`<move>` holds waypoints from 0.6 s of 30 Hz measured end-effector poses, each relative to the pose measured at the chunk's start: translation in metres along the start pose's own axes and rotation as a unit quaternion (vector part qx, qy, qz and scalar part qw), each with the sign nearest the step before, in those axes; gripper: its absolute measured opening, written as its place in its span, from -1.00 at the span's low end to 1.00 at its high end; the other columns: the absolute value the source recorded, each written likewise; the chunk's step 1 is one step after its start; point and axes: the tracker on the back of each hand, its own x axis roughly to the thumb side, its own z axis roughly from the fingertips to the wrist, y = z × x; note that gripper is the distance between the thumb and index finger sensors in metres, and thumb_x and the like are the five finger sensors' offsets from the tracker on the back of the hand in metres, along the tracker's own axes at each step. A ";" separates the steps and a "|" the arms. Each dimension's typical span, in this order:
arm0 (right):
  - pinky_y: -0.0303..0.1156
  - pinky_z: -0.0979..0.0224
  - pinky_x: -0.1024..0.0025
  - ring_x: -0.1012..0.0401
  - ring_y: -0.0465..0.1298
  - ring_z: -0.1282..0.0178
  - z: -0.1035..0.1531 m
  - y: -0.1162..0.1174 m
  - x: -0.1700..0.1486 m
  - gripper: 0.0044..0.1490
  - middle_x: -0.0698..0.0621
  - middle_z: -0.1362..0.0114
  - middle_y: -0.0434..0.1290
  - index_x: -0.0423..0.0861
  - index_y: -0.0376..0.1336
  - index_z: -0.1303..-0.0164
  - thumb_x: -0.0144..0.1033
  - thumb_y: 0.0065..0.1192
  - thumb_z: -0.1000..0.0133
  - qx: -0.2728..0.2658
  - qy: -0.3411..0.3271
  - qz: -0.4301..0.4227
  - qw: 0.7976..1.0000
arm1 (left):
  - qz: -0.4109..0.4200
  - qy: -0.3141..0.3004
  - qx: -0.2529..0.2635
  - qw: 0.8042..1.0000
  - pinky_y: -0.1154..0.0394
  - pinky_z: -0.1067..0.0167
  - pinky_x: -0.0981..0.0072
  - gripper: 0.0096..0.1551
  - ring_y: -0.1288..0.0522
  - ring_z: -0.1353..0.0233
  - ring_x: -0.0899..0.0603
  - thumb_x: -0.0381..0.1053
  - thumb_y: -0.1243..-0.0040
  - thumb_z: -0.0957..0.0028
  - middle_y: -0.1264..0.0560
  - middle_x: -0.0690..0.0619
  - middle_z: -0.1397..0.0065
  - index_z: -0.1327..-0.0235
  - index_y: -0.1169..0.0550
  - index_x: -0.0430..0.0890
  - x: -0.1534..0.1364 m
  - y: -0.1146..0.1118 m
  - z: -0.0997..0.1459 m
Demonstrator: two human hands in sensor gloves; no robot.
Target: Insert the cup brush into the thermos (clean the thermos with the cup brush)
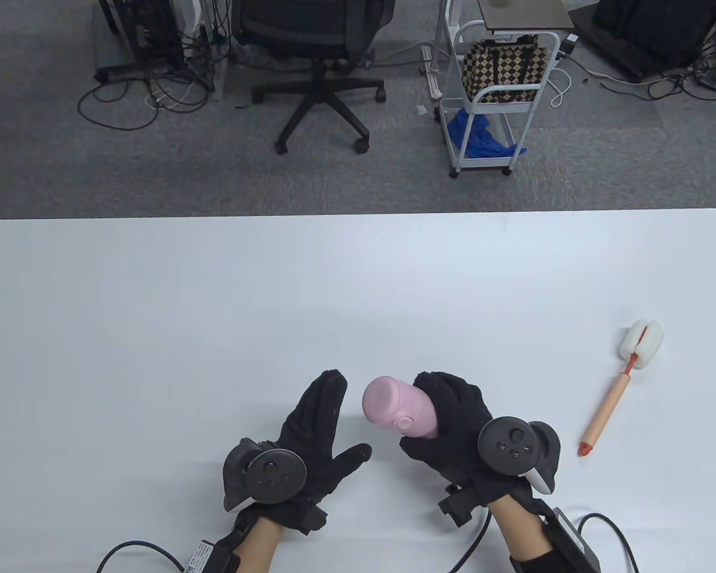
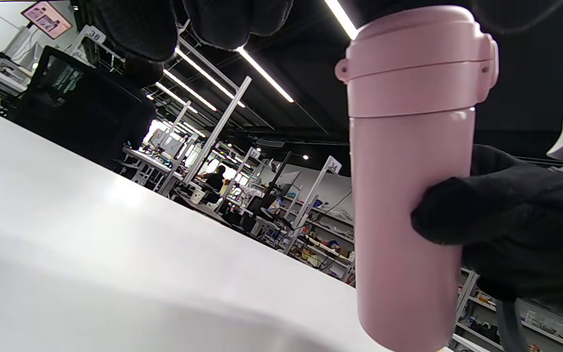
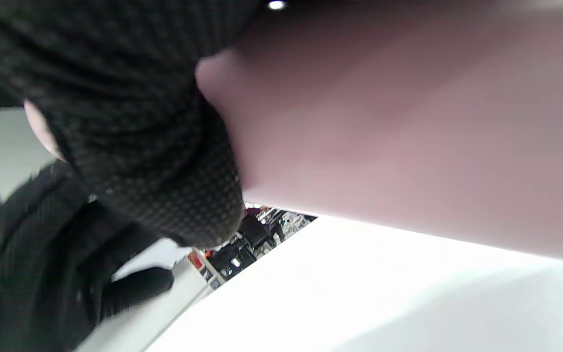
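Thermos count is one: a pink thermos [image 1: 401,412], lid closed, gripped by the right hand [image 1: 453,427] above the desk's [image 1: 215,310] near edge. One white-headed cup brush [image 1: 623,382] lies near the right edge. Left hand [image 1: 310,439] is spread, holding nothing.

1. The left hand [image 1: 316,433] wears a black knit glove covering all the fingers.
2. The right hand [image 1: 453,427] wears the same kind of black glove; in the right wrist view the fabric [image 3: 154,161] shows a fine dotted weave.
3. A dark grey, rounded tracker [image 1: 265,474] is strapped to the back of the left hand, its round face carrying small buttons.
4. The matching tracker [image 1: 516,444] on the right hand has a white patch at its lower edge.
5. Bare skin shows on both forearms below the gloves.
6. A black cable [image 1: 134,552] loops from the left wrist, beside a small labelled tag.
7. A black box [image 1: 570,537] with cables is strapped at the right wrist.
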 end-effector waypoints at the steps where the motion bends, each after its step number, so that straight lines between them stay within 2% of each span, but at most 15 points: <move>1: 0.27 -0.37 -0.25 -0.19 0.25 -0.48 0.000 0.002 0.003 0.28 -0.19 -0.55 0.18 -0.08 0.10 -0.59 0.06 0.76 0.25 0.010 -0.012 0.012 1.000 | 0.001 -0.005 -0.003 1.000 -0.23 -0.50 -0.35 0.12 -0.08 -0.80 -0.33 0.52 0.09 -0.15 0.02 -0.19 -0.82 -0.70 0.20 -0.03 0.001 -0.001 0.000; 3: 0.29 -0.37 -0.24 -0.17 0.27 -0.47 0.001 0.007 0.008 0.26 -0.19 -0.53 0.20 -0.07 0.12 -0.58 0.06 0.76 0.24 0.023 -0.029 0.029 0.999 | 0.000 -0.010 -0.006 1.000 -0.26 -0.50 -0.32 0.12 -0.14 -0.79 -0.29 0.51 0.07 -0.15 -0.03 -0.16 -0.82 -0.69 0.19 -0.02 0.003 -0.002 0.000; 5: 0.30 -0.36 -0.24 -0.15 0.29 -0.46 0.001 0.011 0.013 0.25 -0.18 -0.52 0.22 -0.06 0.13 -0.57 0.07 0.77 0.25 0.035 -0.046 0.046 0.997 | 0.005 -0.012 -0.011 1.000 -0.29 -0.51 -0.25 0.08 -0.28 -0.76 -0.21 0.49 0.04 -0.16 -0.19 -0.08 -0.78 -0.70 0.13 -0.02 0.004 -0.004 -0.001; 8: 0.33 -0.34 -0.22 -0.15 0.31 -0.43 0.002 0.013 0.017 0.25 -0.19 -0.50 0.24 -0.10 0.15 -0.57 0.07 0.77 0.25 0.035 -0.051 0.061 0.996 | 0.032 0.000 -0.004 0.999 -0.39 -0.49 -0.05 0.03 -0.55 -0.58 -0.04 0.47 -0.12 -0.12 -0.35 -0.09 -0.69 -0.70 -0.08 0.01 0.000 -0.001 -0.001; 14: 0.39 -0.31 -0.16 -0.12 0.37 -0.37 0.004 0.010 0.018 0.24 -0.17 -0.46 0.30 -0.10 0.20 -0.53 0.10 0.79 0.29 0.006 -0.066 0.058 0.996 | 0.031 0.031 0.013 0.999 -0.35 -0.50 -0.07 0.04 -0.54 -0.56 -0.03 0.52 -0.11 -0.09 -0.39 0.00 -0.67 -0.70 -0.15 0.02 0.004 0.001 -0.001; 17: 0.41 -0.30 -0.13 -0.11 0.38 -0.35 0.007 0.012 0.023 0.24 -0.17 -0.45 0.31 -0.11 0.21 -0.52 0.13 0.79 0.28 -0.010 -0.075 0.082 0.994 | 0.047 0.077 0.027 0.996 -0.38 -0.46 -0.09 0.03 -0.58 -0.50 -0.02 0.58 -0.07 -0.11 -0.45 0.02 -0.59 -0.69 -0.19 0.02 0.002 -0.002 0.000; 18: 0.41 -0.30 -0.11 -0.11 0.39 -0.34 0.008 0.015 0.025 0.24 -0.17 -0.45 0.31 -0.11 0.21 -0.52 0.14 0.79 0.27 -0.012 -0.077 0.103 0.992 | 0.064 0.104 0.023 0.992 -0.41 -0.44 -0.09 0.04 -0.60 -0.45 -0.01 0.61 -0.07 -0.10 -0.46 0.10 -0.54 -0.68 -0.19 0.03 -0.001 -0.002 0.001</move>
